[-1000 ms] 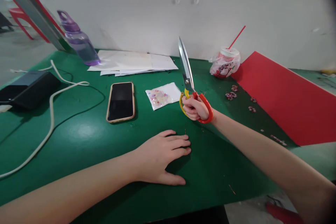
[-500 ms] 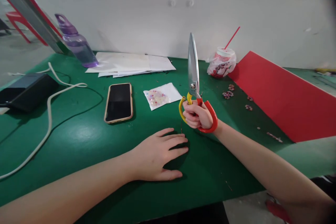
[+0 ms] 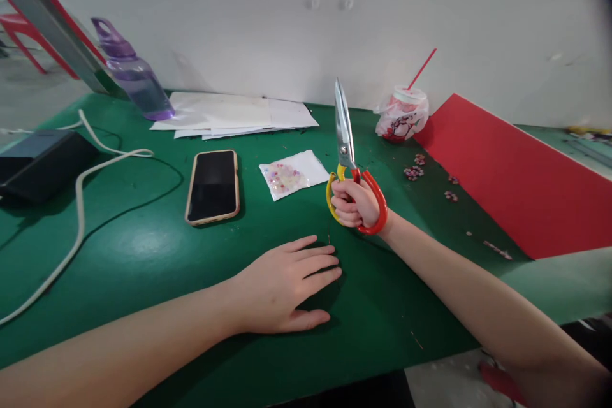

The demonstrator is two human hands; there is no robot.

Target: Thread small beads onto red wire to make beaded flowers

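My right hand (image 3: 356, 203) is closed round a pair of scissors (image 3: 343, 134), one handle yellow and the other red. Their blades are together and point up and away from me, above the table. My left hand (image 3: 291, 284) lies palm down on the green table (image 3: 382, 306), fingers spread. A thin thread or wire (image 3: 329, 229) shows by its fingertips; most of it is hidden. Just beyond both hands lies a small clear and white packet (image 3: 289, 175) with coloured beads in it.
A phone (image 3: 213, 188), a purple bottle (image 3: 141, 86), white papers (image 3: 229, 113), a black device (image 3: 43, 162) and a white cable (image 3: 80, 204) are on the left. A bagged cup (image 3: 404, 116) with a straw, bead clusters (image 3: 414, 173) and a red board (image 3: 516, 172) are on the right.
The scissors have dropped a little and shifted slightly left, with their blades less spread in view. My left hand stays flat in nearly the same place.
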